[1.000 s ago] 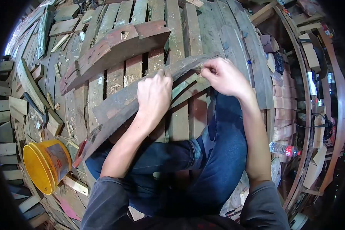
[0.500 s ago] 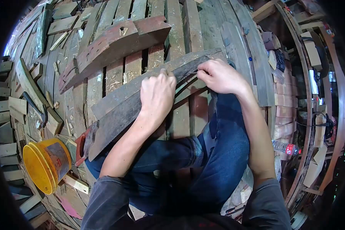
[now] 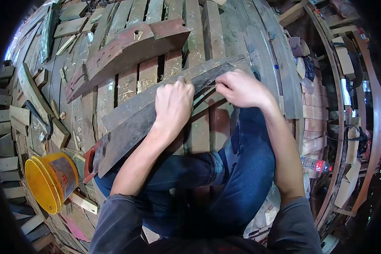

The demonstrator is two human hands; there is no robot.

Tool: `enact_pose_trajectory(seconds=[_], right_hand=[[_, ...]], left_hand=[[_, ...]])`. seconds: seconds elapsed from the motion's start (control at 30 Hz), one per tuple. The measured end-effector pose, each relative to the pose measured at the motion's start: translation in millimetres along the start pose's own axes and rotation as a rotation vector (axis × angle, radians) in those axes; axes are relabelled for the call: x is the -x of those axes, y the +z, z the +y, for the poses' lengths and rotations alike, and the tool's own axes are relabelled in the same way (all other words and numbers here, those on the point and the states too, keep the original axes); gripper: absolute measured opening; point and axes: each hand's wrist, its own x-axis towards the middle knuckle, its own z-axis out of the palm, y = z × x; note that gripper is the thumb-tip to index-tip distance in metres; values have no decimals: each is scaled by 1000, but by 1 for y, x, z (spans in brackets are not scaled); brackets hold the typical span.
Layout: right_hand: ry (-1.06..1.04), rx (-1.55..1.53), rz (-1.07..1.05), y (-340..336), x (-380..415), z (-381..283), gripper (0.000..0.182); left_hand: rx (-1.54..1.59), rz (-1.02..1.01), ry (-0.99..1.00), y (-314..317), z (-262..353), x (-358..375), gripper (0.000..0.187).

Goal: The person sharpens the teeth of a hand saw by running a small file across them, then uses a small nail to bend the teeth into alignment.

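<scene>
A handsaw [image 3: 129,131] with a dark, worn blade and a red handle [image 3: 89,164] lies slantwise across my lap, its toothed edge facing me. Along the back of the blade runs a flat wooden board [image 3: 129,111]. My left hand [image 3: 173,103] is closed over the middle of the blade and the board, its fingertips hidden on the far side. Close to the teeth near the narrow end of the saw, my right hand [image 3: 243,89] is closed in a pinch. What it holds, if anything, is too small or hidden to make out.
Beyond the saw lies a thick reddish timber [image 3: 127,53] on slatted planks with wood shavings. A yellow bucket [image 3: 42,186] stands at the left, near a curved dark tool handle [image 3: 40,118] and wood offcuts. At the right are a plastic bottle [image 3: 313,164] and a brown cup-like container [image 3: 299,45].
My right hand has shifted slightly left and down along the toothed edge, away from the blade's tip. My left hand and the saw have hardly moved.
</scene>
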Motion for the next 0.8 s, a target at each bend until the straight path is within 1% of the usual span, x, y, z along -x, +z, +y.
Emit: enact_pose_trajectory(seconds=[0.1,0.2,0.23,0.33,0.47,0.5,0.6,0.63,0.67,0.73,0.8], right_hand=[[113,60,16,-4,0,3,30],[-56,-76,2,0,3,2,26],[-27,-100,-20,-2,4,0,26],[98,23,28,0,-1,15,26],[-83,-118,-25,3,4,10,26],[-45,-90,-13,4,3,12,27],[166,46,23,-1,1,15,30],[50,-25,6,-1,2,11,31],[-2,-111,-38,0,4,7,31],[-40,-74,-24,3,3,11,32],[93,16,-12,1,2,14,32]], left_hand=[[-17,-20,6,0,-2,0,14],[8,-32,-8,-1,-2,-1,15],[11,-40,-4,-2,-2,-1,15],[20,-50,9,-4,-4,-1,15],[35,-33,11,-3,-5,-2,15],[33,-34,11,-4,-5,-2,15],[9,-20,19,-3,-7,-2,15],[16,-24,17,-3,-8,-3,14],[23,-29,14,-2,-9,-3,14],[27,-33,11,-3,-9,-3,14],[21,-31,15,-5,-9,-2,15]])
